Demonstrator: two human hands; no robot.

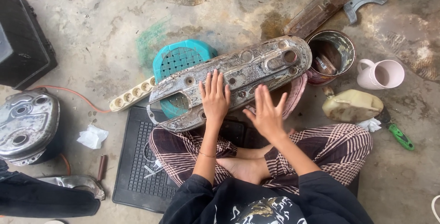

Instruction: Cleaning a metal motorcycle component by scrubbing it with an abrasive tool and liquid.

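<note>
Fingers of the left hand lie flat and spread on the metal cover, gripping nothing; the right hand hovers open just beside it. Cover rests across a teal stool on the floor, looking grimy (cleaning seems far from finished).

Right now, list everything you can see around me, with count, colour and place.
engine cover: one, grey corroded metal, across the stool
stool: one, teal plastic, under the cover
power strip: one, cream, left of the stool
rubber mat: one, black, under the legs
tin can: one, rusty, right of the cover
jug: one, pale pink, far right
canister: one, yellowish, below the jug
second cover: one, silver, far left
left hand: flat on the cover
right hand: open, fingers spread, just above it
</note>
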